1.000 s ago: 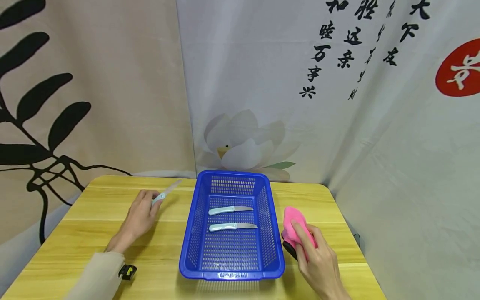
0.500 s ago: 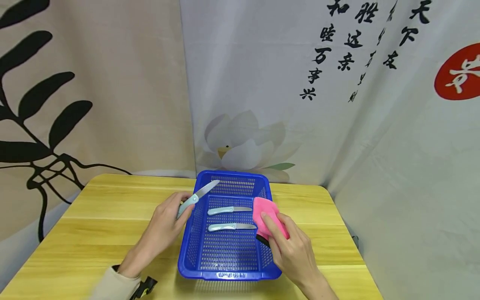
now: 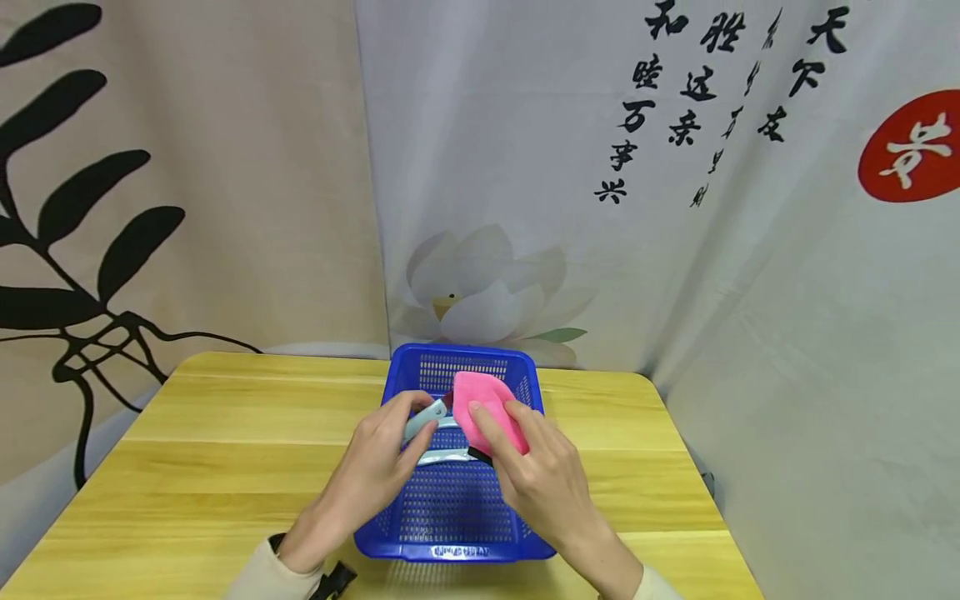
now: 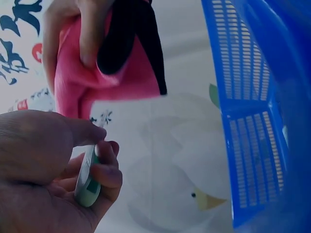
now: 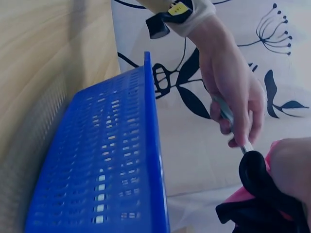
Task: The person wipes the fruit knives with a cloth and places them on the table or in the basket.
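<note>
My left hand (image 3: 375, 458) grips a small knife (image 3: 424, 419) by its light blue handle, above the basket. Most of the blade is hidden behind a pink cloth (image 3: 480, 400) with black trim. The cloth is held in my right hand (image 3: 543, 467), its thumb and fingers pinching it around the blade. In the left wrist view the knife handle (image 4: 87, 187) lies across the curled fingers, and the cloth (image 4: 73, 73) hangs at the blade end. Below, two similar knives lie in the blue basket (image 3: 457, 552); the nearer knife (image 3: 442, 456) shows its handle, its blade covered by the cloth.
The basket stands on a yellow wooden table (image 3: 247, 450), near the middle. Behind the table hangs a pale curtain (image 3: 480, 167) printed with leaves, a flower and black writing. A strap with a black device (image 5: 170, 17) sits on my left wrist.
My left hand has carried the knife from the left of the table to above the basket. My right hand has brought the cloth leftward from beside the basket onto the blade.
</note>
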A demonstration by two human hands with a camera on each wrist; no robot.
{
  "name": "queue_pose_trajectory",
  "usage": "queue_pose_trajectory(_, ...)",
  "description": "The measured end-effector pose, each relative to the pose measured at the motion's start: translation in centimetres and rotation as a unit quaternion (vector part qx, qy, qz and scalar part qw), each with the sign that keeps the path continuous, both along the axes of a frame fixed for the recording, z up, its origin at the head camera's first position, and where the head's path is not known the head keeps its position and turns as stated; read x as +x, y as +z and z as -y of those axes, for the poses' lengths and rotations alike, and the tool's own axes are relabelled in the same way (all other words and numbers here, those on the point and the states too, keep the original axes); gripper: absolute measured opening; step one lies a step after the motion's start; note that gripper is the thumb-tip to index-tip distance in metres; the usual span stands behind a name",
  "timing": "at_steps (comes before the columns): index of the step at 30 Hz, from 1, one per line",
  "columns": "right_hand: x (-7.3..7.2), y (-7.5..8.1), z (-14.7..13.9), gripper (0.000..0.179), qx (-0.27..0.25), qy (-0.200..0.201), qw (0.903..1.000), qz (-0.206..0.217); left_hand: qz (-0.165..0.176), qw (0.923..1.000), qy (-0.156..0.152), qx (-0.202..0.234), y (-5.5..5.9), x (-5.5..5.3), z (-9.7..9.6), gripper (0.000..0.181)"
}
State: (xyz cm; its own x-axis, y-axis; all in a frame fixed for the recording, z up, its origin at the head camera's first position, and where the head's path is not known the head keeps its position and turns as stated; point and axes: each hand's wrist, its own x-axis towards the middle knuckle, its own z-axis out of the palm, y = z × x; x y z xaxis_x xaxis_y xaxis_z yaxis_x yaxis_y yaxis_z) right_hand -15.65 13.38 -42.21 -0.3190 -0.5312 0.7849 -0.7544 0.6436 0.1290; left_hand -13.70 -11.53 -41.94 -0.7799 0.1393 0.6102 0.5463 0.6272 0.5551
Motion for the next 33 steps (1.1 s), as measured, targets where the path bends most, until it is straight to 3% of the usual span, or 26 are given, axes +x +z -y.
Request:
queue_pose_trajectory(6, 0.0, 0.2, 1.2, 0.046, 0.04, -0.015, 0.9984, -0.036, -0.019, 0.9997, -0.016, 0.01, 0.3, 0.3, -1.0, 0.028)
queue_pose_trajectory(13, -0.3, 0.4, 1.6, 0.048, 0.045, -0.036, 0.9967, -0.056, -0.027, 0.9996, 0.003, 0.007, 0.4, 0.7, -1.3, 0.028)
queue_pose_trajectory(24, -1.4, 0.1, 0.2, 0.056, 0.036, -0.06, 0.997, -0.034, -0.014, 0.9995, 0.015, -0.021, 0.5, 1.0, -1.1, 0.026)
queue_pose_trajectory(33, -2.2, 0.2, -1.6, 0.064, 0.026, -0.082, 0.9963, -0.003, -0.003, 0.9999, 0.006, -0.012, 0.4, 1.1, -1.1, 0.021)
